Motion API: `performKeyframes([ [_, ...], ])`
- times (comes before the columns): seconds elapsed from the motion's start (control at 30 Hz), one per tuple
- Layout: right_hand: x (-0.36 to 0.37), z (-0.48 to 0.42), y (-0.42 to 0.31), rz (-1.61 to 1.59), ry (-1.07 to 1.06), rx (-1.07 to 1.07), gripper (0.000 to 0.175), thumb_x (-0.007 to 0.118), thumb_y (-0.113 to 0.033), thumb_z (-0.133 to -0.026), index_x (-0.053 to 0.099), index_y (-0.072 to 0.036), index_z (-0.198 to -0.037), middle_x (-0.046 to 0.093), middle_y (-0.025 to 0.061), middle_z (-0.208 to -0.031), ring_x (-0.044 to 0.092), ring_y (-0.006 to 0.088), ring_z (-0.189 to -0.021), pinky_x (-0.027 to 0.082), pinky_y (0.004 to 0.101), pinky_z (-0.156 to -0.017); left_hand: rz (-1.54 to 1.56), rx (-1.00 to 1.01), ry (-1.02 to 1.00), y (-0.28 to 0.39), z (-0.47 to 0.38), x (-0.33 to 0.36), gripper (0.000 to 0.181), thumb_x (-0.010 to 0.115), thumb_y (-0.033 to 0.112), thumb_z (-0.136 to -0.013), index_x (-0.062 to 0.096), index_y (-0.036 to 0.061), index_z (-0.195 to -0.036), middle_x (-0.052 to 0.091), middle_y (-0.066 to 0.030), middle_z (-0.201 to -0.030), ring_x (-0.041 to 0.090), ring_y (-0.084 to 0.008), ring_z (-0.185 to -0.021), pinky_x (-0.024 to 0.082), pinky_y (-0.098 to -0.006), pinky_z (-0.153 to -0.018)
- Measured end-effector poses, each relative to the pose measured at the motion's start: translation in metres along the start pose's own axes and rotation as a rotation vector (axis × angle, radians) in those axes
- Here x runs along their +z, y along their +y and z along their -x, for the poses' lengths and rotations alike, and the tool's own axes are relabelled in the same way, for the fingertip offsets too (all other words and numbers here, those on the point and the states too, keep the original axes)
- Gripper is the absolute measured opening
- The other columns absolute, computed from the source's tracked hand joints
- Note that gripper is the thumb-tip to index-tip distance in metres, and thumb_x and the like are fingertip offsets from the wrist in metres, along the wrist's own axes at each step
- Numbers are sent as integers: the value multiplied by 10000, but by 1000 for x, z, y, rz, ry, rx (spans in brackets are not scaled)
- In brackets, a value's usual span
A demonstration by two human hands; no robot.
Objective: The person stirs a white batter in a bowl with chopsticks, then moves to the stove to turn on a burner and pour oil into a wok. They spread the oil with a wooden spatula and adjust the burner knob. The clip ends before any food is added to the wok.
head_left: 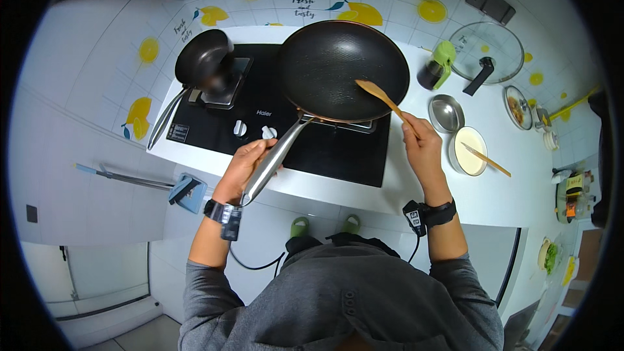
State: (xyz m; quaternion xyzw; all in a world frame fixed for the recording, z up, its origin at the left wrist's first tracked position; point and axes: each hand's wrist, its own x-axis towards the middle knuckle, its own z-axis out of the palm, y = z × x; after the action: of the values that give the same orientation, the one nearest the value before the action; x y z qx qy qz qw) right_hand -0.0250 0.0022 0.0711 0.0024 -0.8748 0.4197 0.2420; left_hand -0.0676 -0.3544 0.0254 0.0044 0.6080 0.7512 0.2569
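Note:
A large black wok with a steel handle sits over the right burner, its inside shiny with a wet-looking film. My left hand is under and beside that handle, fingertips close to a white control knob. The handle hides part of these fingers, so whether they grip the knob or the handle is unclear. In my right hand is a wooden spatula, its blade over the right part of the wok. To the right of this hand stands a white bowl of pale cream-coloured liquid, with a wooden-handled utensil resting in it.
A smaller black pan stands on the left burner of the black hob. Along the right counter are a green-topped bottle of dark liquid, a steel bowl, a glass lid leaning on the wall, and a covered dish.

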Motion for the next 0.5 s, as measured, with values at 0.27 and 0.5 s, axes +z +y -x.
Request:
performKeyframes([
  [0.27, 20, 16, -25, -14, 126, 182, 232, 539, -112, -865, 597, -1, -1060, 569, 47, -752, 520, 81, -556, 426, 201, -499, -825, 593, 466, -71, -58, -47, 620, 714, 138, -692, 434, 12, -1231, 469, -201, -1213, 419, -342, -1154, 346, -372, -972],
  [0.5, 38, 12, -45, -58, 172, 273, 246, 523, -101, -875, 578, 19, -1083, 571, 51, -754, 510, 75, -547, 437, 206, -482, -739, 577, 381, -80, -81, -50, 557, 686, 121, -724, 449, 15, -1216, 492, -181, -1191, 467, -318, -1112, 388, -354, -939],
])
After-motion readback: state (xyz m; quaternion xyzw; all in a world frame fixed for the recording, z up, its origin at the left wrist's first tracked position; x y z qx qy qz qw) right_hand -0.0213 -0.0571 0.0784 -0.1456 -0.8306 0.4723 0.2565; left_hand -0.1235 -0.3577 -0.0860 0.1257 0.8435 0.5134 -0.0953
